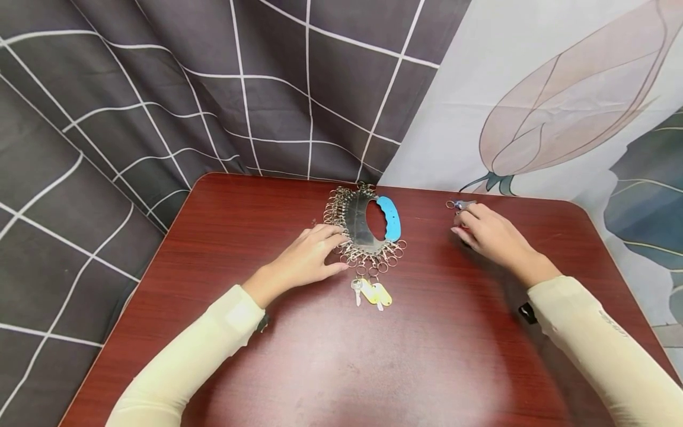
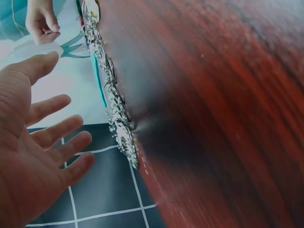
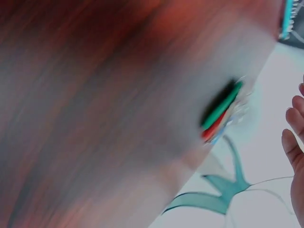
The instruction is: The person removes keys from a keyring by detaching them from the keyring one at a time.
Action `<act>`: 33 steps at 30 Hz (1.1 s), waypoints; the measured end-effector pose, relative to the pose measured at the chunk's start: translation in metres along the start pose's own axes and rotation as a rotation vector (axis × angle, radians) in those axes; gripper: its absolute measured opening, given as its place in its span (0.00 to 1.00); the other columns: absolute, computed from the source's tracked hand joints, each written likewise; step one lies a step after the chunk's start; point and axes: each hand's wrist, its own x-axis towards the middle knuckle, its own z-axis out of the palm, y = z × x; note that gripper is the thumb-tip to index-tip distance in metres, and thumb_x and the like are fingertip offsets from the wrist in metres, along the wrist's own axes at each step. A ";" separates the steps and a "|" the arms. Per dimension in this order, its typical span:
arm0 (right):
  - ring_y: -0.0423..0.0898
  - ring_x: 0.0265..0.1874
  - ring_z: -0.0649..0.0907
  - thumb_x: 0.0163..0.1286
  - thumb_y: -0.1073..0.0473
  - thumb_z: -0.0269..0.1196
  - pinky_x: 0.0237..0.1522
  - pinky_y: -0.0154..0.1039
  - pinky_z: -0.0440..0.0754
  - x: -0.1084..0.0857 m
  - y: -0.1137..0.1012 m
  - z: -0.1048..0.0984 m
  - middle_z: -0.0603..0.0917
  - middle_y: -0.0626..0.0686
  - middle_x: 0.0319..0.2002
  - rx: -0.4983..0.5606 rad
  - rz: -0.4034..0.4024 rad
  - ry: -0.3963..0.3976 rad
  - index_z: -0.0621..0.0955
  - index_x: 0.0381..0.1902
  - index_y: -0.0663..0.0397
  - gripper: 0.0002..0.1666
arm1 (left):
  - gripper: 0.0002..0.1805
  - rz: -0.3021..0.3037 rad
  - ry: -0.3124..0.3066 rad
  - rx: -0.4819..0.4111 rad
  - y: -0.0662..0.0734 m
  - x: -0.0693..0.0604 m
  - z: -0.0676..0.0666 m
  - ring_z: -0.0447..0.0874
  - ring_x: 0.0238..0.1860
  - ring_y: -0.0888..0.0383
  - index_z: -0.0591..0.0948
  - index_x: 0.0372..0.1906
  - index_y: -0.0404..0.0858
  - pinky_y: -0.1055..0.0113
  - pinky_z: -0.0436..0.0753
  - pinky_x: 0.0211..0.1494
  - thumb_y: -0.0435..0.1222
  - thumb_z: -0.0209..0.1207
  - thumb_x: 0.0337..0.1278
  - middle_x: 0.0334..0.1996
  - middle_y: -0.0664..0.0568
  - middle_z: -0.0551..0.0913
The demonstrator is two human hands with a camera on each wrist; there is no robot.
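Note:
A curved dark metal plate with a blue grip handle lies on the table, its outer edge lined with many small clasps and rings. Two keys with yellow tags hang from its near side. My left hand is at the plate's left edge, fingers spread; whether they touch the rings is unclear. At the back right, my right hand hovers by a small bunch of keys, partly hidden. Green and red tags show on that bunch in the right wrist view, apart from the loosely bent fingers.
The reddish-brown wooden table has rounded back corners. Behind it hang a dark grey curtain with white grid lines and a white cloth with a flower print.

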 end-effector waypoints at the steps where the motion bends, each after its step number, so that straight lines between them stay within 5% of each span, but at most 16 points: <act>1: 0.54 0.38 0.79 0.62 0.63 0.72 0.41 0.51 0.80 0.002 -0.004 -0.001 0.79 0.56 0.38 0.011 0.009 0.004 0.80 0.37 0.58 0.10 | 0.30 -0.001 -0.003 0.003 0.000 0.000 0.000 0.75 0.68 0.45 0.81 0.63 0.39 0.46 0.75 0.68 0.52 0.68 0.61 0.66 0.43 0.79; 15: 0.54 0.47 0.81 0.66 0.62 0.70 0.51 0.52 0.82 0.030 -0.072 0.007 0.80 0.57 0.45 0.203 0.042 -0.023 0.81 0.43 0.58 0.10 | 0.23 -0.062 -0.009 -0.060 0.014 0.003 -0.003 0.76 0.58 0.45 0.84 0.56 0.39 0.50 0.77 0.65 0.46 0.71 0.60 0.57 0.46 0.78; 25: 0.49 0.44 0.79 0.65 0.59 0.71 0.48 0.47 0.82 0.044 -0.120 0.013 0.79 0.53 0.43 0.275 0.067 -0.030 0.82 0.39 0.55 0.09 | 0.17 -0.133 -0.006 -0.074 0.026 0.010 0.001 0.73 0.56 0.45 0.85 0.51 0.39 0.49 0.75 0.62 0.42 0.71 0.60 0.55 0.47 0.78; 33: 0.44 0.38 0.80 0.63 0.57 0.74 0.42 0.42 0.81 0.050 -0.149 0.019 0.79 0.48 0.38 0.373 0.124 -0.178 0.85 0.35 0.48 0.07 | 0.15 -0.149 -0.014 -0.095 0.031 0.016 0.004 0.72 0.56 0.46 0.85 0.48 0.39 0.50 0.75 0.62 0.41 0.71 0.59 0.53 0.48 0.78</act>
